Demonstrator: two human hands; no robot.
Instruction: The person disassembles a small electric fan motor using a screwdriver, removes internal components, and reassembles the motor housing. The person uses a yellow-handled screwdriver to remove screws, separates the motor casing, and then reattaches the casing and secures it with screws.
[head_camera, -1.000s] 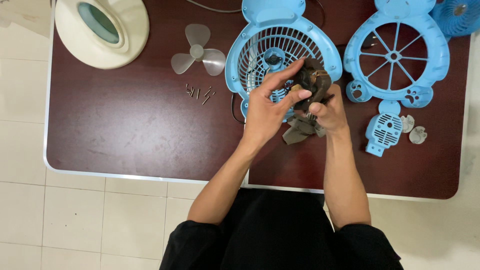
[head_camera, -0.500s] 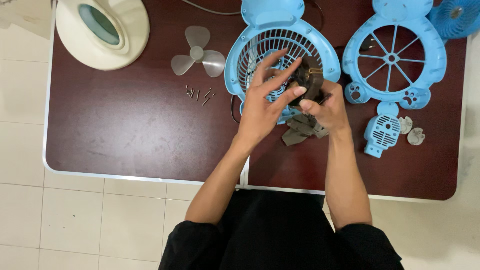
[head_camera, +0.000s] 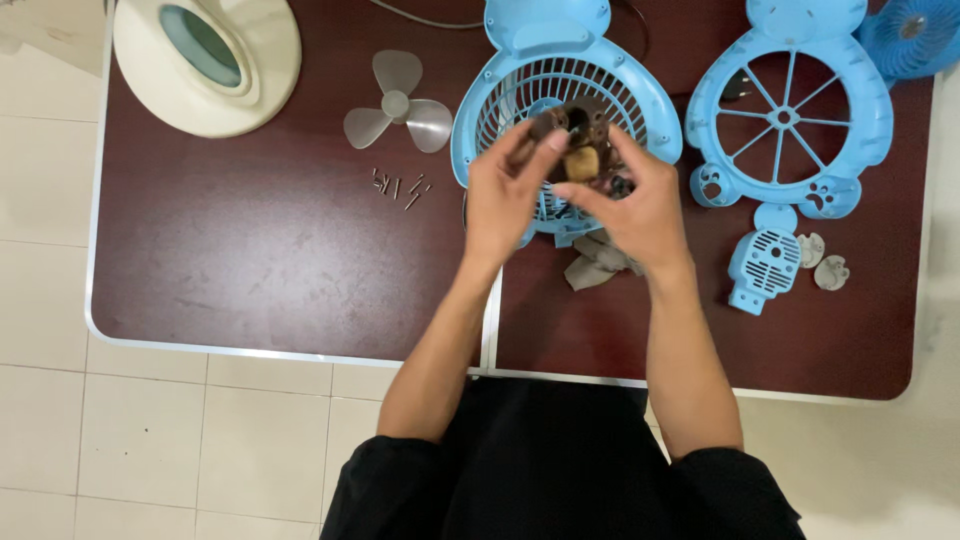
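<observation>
Small dark brown fan motor (head_camera: 578, 140) with copper-coloured windings, held up over the blue grilled fan housing (head_camera: 500, 110), at 12 o'clock from me. My left hand (head_camera: 505, 190) pinches its left side with the fingertips; my right hand (head_camera: 640, 205) cups it from 4 o'clock, closed around the body. It looks dense, rigid and compact; the windings and thin leads seem fragile, so the metal frame is where I'd grip. Loose screws (head_camera: 398, 187) lie at 9 o'clock, a translucent three-blade propeller (head_camera: 397, 105) at 10.
</observation>
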